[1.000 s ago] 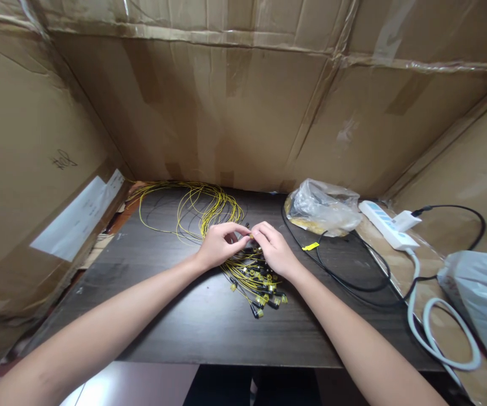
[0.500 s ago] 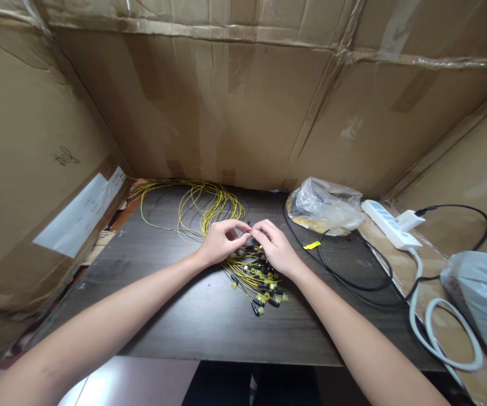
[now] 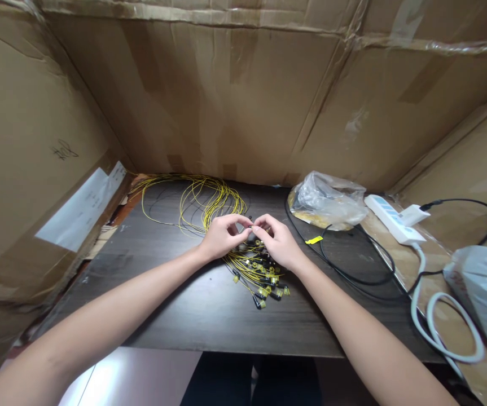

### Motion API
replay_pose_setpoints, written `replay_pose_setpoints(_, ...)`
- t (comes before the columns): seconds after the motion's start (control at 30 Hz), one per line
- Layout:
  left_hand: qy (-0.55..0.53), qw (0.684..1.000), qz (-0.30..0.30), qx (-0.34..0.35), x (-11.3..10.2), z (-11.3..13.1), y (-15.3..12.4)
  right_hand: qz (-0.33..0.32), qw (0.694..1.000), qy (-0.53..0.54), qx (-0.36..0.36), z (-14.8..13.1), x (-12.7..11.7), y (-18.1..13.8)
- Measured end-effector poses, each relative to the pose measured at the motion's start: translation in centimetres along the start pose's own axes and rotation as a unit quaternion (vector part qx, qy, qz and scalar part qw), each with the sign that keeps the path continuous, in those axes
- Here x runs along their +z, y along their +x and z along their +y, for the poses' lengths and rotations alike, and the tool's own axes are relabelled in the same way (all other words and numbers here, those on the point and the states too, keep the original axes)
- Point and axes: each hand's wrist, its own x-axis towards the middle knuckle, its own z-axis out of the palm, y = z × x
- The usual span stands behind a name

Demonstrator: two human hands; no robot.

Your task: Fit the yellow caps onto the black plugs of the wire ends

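A bundle of thin yellow wires [image 3: 203,200] loops across the back of a dark wooden table [image 3: 192,313]. Their ends, fitted with small black and yellow connectors [image 3: 264,285], lie in a heap near the table's middle. My left hand [image 3: 222,237] and my right hand [image 3: 277,242] meet just above that heap. Both pinch the same small connector end of a wire between thumb and fingertips. The fingers hide most of the piece.
Cardboard walls close in the table at the back and both sides. A crumpled clear plastic bag [image 3: 330,200] lies at the back right, beside a white power strip [image 3: 391,217] with a white cord [image 3: 431,321], black cables [image 3: 353,276] and a grey bag [image 3: 486,293].
Both hands stay pinched together over the connector heap; only the fingertips shift slightly. The view has tilted a little, so everything sits slightly higher in the picture.
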Motion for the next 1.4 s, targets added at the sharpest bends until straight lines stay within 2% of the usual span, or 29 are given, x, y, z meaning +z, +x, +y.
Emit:
replay_pose_setpoints(0.27,-0.017,1.0,-0.005,0.007,0.01,0.05,-0.03,-0.039,0.999,-0.005,0.015,0.12,-0.2,0.08)
replay_pose_setpoints(0.47,-0.007,1.0,-0.008,-0.005,0.12,-0.03,0.13,-0.028,0.999,-0.039,0.003,0.2,-0.32,0.11)
replay_pose_setpoints(0.77,-0.031,0.999,-0.008,-0.017,0.19,-0.29,0.25,0.007,1.0,-0.019,0.001,0.23,0.22,-0.15)
replay_pose_setpoints(1.4,-0.054,0.999,0.005,-0.007,-0.03,-0.25,0.23,-0.024,1.0,0.014,0.009,0.6,-0.3,0.0)
